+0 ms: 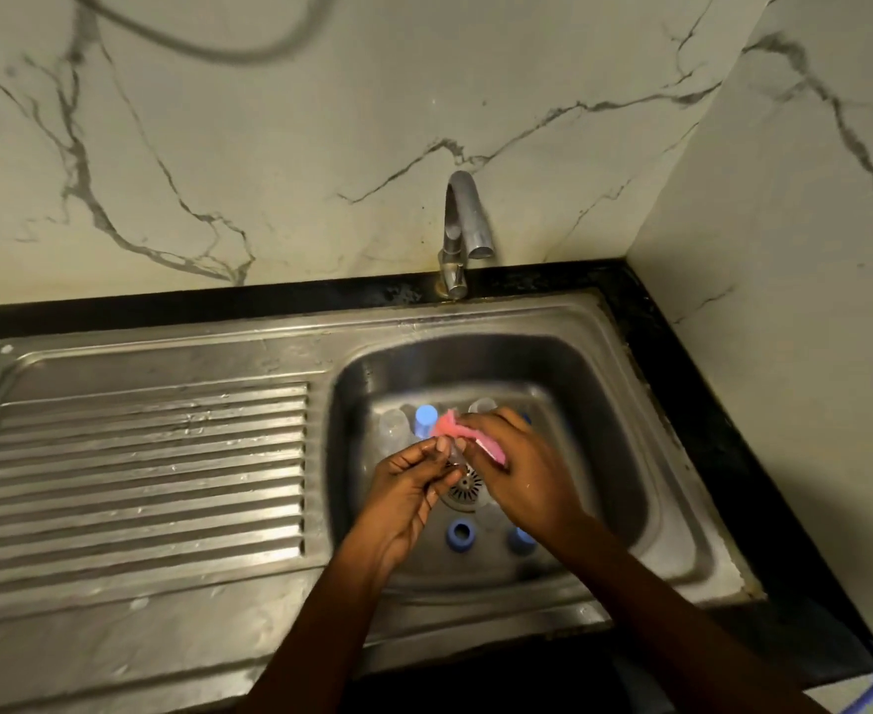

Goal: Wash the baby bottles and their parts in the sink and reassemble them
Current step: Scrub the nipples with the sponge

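My left hand (413, 489) pinches a small clear bottle part (456, 453) above the drain (467, 488), mid-basin; its long axis cannot be told. My right hand (519, 468) grips the pink scrubber (452, 429), which meets the part from the far right. Unwashed bottles (395, 430) lie just beyond.

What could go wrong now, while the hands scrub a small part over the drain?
1. The left hand only pinches the clear part above the drain; wet, it may slip and drop there.
2. The right hand rubs its sponge close by; a hard stroke could knock the part loose.
3. A blue ring lies loose in the sink under the wrists and might get bumped.
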